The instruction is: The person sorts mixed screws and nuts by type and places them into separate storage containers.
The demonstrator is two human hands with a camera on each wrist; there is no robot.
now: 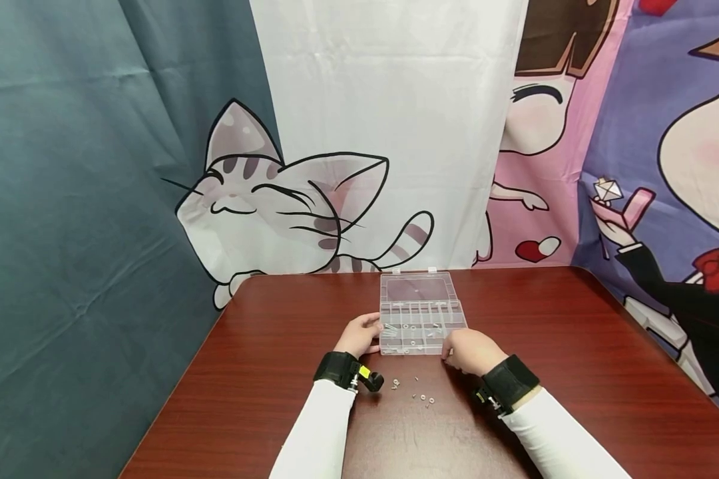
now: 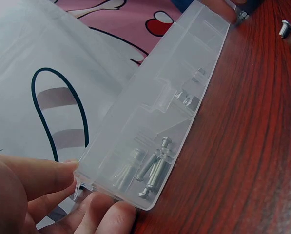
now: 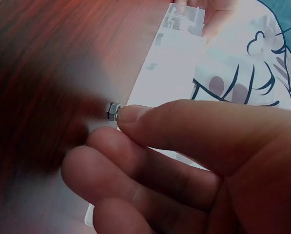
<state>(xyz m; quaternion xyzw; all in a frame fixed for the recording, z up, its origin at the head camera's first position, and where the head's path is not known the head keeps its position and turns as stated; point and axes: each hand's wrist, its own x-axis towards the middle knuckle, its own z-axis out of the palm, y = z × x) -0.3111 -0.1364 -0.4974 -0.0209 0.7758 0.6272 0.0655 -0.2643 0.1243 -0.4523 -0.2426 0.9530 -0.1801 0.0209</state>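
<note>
A clear plastic compartment box lies on the table with its lid folded back. My left hand holds the box's left end, thumb at the upper edge and fingers lower down. Several screws lie in the compartment nearest that hand, and nuts show farther along the box. At the front right corner, my right hand pinches a small hex nut between thumb and index finger, close to the box's front wall. The other right fingers are curled below.
Several loose nuts and washers and small screws are scattered on the dark red wooden table in front of the box. A printed curtain hangs behind the table's back edge.
</note>
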